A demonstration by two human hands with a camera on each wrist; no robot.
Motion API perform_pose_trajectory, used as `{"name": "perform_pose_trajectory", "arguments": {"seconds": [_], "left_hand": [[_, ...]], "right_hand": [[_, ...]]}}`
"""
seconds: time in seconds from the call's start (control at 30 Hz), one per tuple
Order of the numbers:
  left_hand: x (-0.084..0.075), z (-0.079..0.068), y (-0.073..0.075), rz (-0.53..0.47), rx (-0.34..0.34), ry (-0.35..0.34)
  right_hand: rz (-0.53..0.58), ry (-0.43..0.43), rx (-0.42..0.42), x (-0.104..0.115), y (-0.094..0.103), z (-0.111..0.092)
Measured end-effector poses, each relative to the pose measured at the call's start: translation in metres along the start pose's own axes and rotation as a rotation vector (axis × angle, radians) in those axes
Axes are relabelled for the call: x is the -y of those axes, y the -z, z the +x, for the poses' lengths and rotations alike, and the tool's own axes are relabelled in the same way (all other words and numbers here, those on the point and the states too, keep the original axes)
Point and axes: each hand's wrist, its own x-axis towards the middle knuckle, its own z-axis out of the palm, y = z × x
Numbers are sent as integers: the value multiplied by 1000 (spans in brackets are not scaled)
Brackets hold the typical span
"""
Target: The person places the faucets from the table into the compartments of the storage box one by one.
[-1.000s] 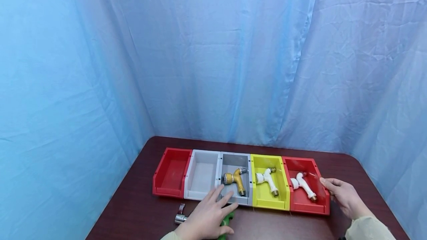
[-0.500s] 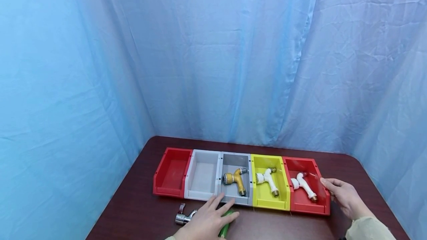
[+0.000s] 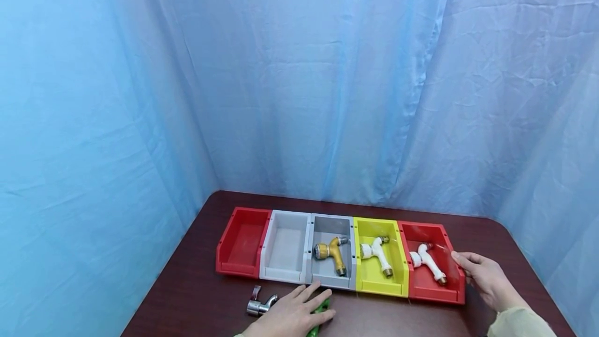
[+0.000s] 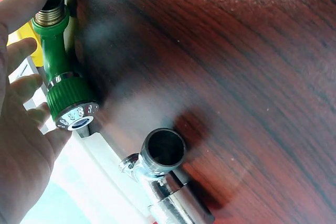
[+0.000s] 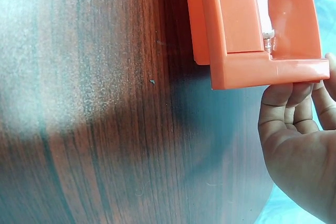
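Observation:
My left hand (image 3: 295,311) is over a green faucet (image 4: 60,66) in front of the bins. In the left wrist view its thumb lies at the threaded end and its fingertips reach the ribbed knob. Beside that hand a chrome faucet (image 3: 262,306) lies on the table. My right hand (image 3: 484,280) pinches the outer side wall of the right-hand red bin (image 3: 437,295), which contains a white faucet (image 3: 428,264). Another white faucet (image 3: 378,256) lies in the yellow bin (image 3: 381,287), and a gold-coloured faucet (image 3: 335,256) in the grey bin (image 3: 329,222).
At the left end of the joined row are a white bin (image 3: 285,238) and another red bin (image 3: 243,238), neither with a faucet inside. The dark wood-grain table (image 3: 187,295) has rounded far corners. Blue curtains (image 3: 304,92) hang around it.
My left hand has drawn back a little from the grey bin, uncovering more of the chrome faucet. The green faucet shifts and turns under it. My right hand stays at the red bin.

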Motion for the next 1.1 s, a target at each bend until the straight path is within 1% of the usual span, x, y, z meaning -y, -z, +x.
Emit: {"name": "perform_pose_trajectory", "arguments": {"seconds": [0.13,0.33,0.6,0.8,0.93,1.1], "left_hand": [[0,0,-1,29,-4,-12],[-1,0,0,54,14,-3],[-1,2,-6,103,37,-1],[-3,4,-9,84,72,15],[-6,5,-9,83,66,16],[-5,5,-5,114,59,-8]], "right_hand": [[10,-4,4,0,0,1],[13,-2,6,0,0,1],[24,3,7,0,-1,-1],[31,12,3,0,-2,-3],[40,11,4,-1,-1,-1],[32,8,4,-2,-1,1]]}}
